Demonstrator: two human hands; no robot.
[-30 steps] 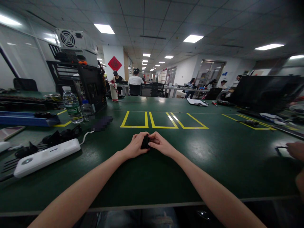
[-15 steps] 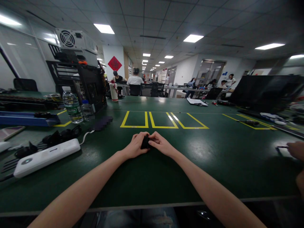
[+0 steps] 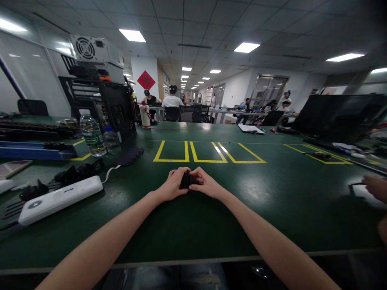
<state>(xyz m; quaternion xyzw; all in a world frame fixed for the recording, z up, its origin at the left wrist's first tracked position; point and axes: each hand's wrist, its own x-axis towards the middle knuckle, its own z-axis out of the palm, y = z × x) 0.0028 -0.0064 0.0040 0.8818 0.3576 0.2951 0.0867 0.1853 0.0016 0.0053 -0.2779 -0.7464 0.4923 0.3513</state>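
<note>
Both my hands meet on the green table [image 3: 187, 225], a little in front of three yellow taped boxes [image 3: 208, 153]. Between them is a small black object [image 3: 185, 180]. My left hand [image 3: 173, 186] is curled round its left side. My right hand [image 3: 204, 183] pinches its right side with thumb and fingers. Most of the object is hidden by my fingers, and I cannot make out what it is.
A white power strip [image 3: 59, 199] and black cables lie at the left, with water bottles [image 3: 91, 136] and a black rack [image 3: 99, 104] behind. A co-worker's hand [image 3: 376, 187] rests at the right edge. A dark monitor [image 3: 335, 117] stands far right. People sit at far desks.
Almost nothing has changed; my hands stay closed on the small black object in the same spot. The co-worker's hand at the right has shifted slightly.
</note>
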